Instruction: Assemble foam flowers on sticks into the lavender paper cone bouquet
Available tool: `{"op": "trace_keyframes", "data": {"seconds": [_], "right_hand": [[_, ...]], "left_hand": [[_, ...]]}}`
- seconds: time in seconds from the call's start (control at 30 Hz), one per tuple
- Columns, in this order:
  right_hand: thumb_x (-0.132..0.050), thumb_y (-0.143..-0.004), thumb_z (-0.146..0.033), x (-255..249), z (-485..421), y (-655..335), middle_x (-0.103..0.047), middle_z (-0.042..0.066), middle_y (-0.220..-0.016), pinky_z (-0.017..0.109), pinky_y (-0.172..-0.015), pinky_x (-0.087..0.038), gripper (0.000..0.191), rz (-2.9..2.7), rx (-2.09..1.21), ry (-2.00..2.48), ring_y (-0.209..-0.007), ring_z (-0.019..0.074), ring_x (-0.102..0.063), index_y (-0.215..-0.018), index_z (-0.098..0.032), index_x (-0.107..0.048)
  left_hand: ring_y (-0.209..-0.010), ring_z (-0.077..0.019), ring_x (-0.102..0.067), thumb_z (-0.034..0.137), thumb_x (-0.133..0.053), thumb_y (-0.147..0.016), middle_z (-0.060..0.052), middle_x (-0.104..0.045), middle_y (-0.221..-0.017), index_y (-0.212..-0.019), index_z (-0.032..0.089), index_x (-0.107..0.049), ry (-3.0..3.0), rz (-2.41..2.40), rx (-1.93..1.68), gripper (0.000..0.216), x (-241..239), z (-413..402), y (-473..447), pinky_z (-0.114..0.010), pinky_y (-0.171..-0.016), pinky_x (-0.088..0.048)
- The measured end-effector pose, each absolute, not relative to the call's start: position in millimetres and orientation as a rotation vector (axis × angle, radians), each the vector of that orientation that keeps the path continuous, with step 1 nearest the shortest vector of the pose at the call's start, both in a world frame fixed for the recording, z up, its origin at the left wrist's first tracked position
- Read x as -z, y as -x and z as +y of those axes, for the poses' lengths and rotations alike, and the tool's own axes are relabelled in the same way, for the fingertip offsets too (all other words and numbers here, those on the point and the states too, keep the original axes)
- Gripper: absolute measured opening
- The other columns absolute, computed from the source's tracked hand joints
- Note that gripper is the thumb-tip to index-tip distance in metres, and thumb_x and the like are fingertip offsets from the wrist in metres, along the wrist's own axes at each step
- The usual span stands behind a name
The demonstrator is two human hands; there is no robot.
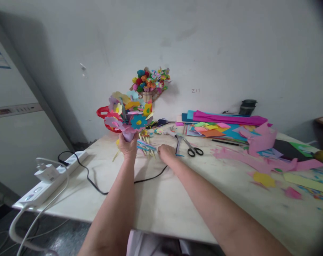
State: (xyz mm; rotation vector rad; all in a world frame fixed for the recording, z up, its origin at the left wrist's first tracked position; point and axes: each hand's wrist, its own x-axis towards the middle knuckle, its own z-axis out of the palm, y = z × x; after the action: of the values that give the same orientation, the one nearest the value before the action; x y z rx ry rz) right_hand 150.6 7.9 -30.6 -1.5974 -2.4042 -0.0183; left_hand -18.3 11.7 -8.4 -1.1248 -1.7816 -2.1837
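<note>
My left hand (pixel 128 145) is closed around the lilac base of a bouquet of craft flowers (pixel 129 113), held upright above the table. Its blooms are yellow, purple, blue and pink. Fingers curled, my right hand (pixel 165 153) rests low over the table beside a loose pile of thin blue, lilac and yellow strips (pixel 147 146). Whatever those fingers pinch is hidden; a short blue end shows on the hand's right. Black-handled scissors (pixel 195 152) lie to its right, partly open. Just behind it is a whitish glue gun (pixel 169 131) with a black cord.
Coloured sheets (pixel 225 119) and pink scraps (pixel 263 156) cover the table's right side, with a dark jar (pixel 247 107) behind. A flower arrangement (pixel 151 81) is against the wall. A white power strip (pixel 54 179) lies along the left edge, and a black cord (pixel 151 178) crosses the table.
</note>
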Motion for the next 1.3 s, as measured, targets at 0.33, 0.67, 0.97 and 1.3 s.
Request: {"op": "trace_keyframes", "data": {"seconds": [0.33,0.67,0.97,1.3], "right_hand": [[-0.055,-0.072,-0.013,3.0,18.4,-171.6,-0.069,0.013,-0.109,0.031,-0.078,-0.049,0.035,-2.424,-0.184,1.841,-0.103,0.0263,-0.064,-0.103,-0.018,-0.071],[-0.051,-0.08,-0.024,-12.5,39.7,-227.5,-0.062,0.017,-0.122,0.031,-0.082,-0.048,0.039,-2.181,-0.311,2.048,-0.111,0.026,-0.06,-0.116,-0.014,-0.063],[-0.055,-0.077,-0.023,12.7,40.5,-223.1,-0.063,0.019,-0.119,0.035,-0.083,-0.048,0.039,-1.93,-0.425,2.08,-0.111,0.0294,-0.06,-0.114,-0.014,-0.063],[-0.058,-0.073,-0.019,15.6,50.6,-235.0,-0.069,0.015,-0.101,0.029,-0.077,-0.048,0.027,-1.604,-0.68,1.939,-0.102,0.0252,-0.063,-0.099,-0.014,-0.066]], "left_hand": [[-0.063,-0.0118,-0.048,0.054,-0.071,-0.053,0.004,-0.054,-0.07,-0.085,0.022,-0.056,1.169,-1.886,2.103,0.048,11.1,14.3,12.3,-0.024,-0.062,-0.041],[-0.069,-0.0135,-0.054,0.054,-0.068,-0.057,0.003,-0.058,-0.074,-0.092,0.023,-0.056,1.263,-1.98,1.965,0.048,10.4,10.2,3.7,-0.024,-0.064,-0.042],[-0.078,-0.018,-0.059,0.05,-0.073,-0.055,0.0,-0.064,-0.086,-0.1,0.023,-0.058,1.454,-1.911,1.895,0.054,16.2,11.6,1.5,-0.027,-0.068,-0.042],[-0.09,-0.0226,-0.06,0.044,-0.072,-0.055,-0.004,-0.064,-0.095,-0.101,0.022,-0.057,1.546,-1.843,1.881,0.053,26.9,20.6,10.0,-0.033,-0.077,-0.046]]}}
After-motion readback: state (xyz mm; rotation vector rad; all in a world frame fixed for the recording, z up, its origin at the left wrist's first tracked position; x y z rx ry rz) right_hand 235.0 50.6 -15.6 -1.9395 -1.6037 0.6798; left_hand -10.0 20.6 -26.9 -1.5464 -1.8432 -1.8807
